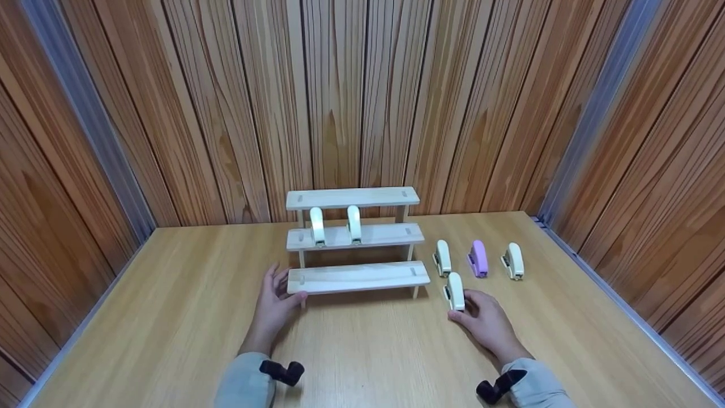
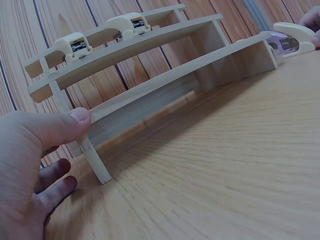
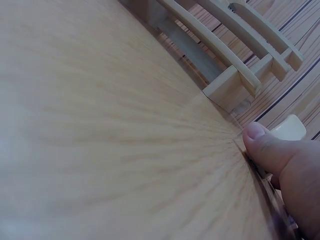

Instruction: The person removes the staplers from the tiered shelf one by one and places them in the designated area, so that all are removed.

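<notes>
A three-tier stand of pale, unpainted wood is set on a light wood-grain desk. Two cream staplers with rounded, arched tops are seated on its middle shelf, one toward the left end and one nearer the middle, their front ends close to the shelf's front edge.

At the left end of the lowest shelf, the stand is held by the left grip: the thumb is laid at the front corner, with fingers around the end; some fingers are seen loosely bent beside the front leg.

A cream curved stapler is pinched by the right grip, just to the right of the lowest shelf and near its front corner. Whether its base is borne by the desk cannot be told. Behind it, a row is formed on the desk by a cream stapler, a glossy purple stapler and another cream stapler.

As a judgement, the pinch is best placed low on the stapler's sides, so that the hinged top is not squeezed. If it is raised, clearance from the shelf corner and the nearest stapler is advised. Only light pressure seems needed on the stand; with a hard push, the seated pair could be jolted.
</notes>
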Demonstrator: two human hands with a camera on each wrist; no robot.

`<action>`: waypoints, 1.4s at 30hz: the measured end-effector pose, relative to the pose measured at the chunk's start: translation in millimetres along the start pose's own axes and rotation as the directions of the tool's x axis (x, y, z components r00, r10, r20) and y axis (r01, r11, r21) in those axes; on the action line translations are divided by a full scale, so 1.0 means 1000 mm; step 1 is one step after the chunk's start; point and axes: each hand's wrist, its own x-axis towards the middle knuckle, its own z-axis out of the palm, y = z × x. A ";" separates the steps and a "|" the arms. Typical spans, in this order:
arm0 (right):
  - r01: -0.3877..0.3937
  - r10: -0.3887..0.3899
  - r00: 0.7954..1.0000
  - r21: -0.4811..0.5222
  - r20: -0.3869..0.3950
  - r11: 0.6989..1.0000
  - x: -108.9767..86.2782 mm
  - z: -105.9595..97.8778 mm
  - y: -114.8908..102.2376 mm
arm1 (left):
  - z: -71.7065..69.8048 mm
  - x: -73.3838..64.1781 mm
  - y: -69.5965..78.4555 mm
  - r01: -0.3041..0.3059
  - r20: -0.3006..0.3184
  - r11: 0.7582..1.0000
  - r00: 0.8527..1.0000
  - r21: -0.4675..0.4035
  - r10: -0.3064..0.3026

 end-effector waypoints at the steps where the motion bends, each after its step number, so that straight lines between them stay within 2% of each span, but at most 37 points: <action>1: -0.003 0.003 1.000 -0.003 0.000 1.000 0.000 0.000 -0.001 | 0.000 0.000 0.001 0.002 0.001 1.000 1.000 0.000 -0.002; 8: -0.042 0.043 0.999 -0.010 0.027 0.999 0.002 -0.001 -0.006 | -0.003 0.000 0.001 0.014 -0.005 1.000 1.000 0.009 -0.014; 18: -0.029 0.029 0.999 -0.025 0.031 0.999 0.001 0.005 -0.005 | -0.007 -0.005 -0.005 0.009 -0.009 1.000 1.000 0.020 -0.009; 21: -0.049 0.050 0.998 -0.030 0.040 0.998 0.000 0.006 -0.004 | -0.007 -0.006 -0.007 0.008 -0.008 1.000 1.000 0.024 -0.008; 27: -0.110 0.105 0.991 0.059 0.085 0.992 -0.001 0.004 -0.003 | -0.004 -0.007 -0.007 0.023 -0.005 0.999 1.000 0.025 -0.023; 31: -0.122 0.116 0.992 0.121 0.054 0.985 0.001 -0.002 -0.008 | -0.002 -0.007 -0.007 0.026 0.003 1.000 1.000 0.015 -0.026; 35: -0.093 0.093 0.996 0.138 0.005 0.986 0.006 -0.010 -0.020 | -0.001 -0.006 -0.006 0.023 0.013 1.000 1.000 0.011 -0.024; 42: -0.012 0.015 0.999 0.119 -0.030 0.993 0.020 -0.017 -0.049 | 0.001 -0.003 -0.001 0.012 0.008 1.000 1.000 0.021 -0.012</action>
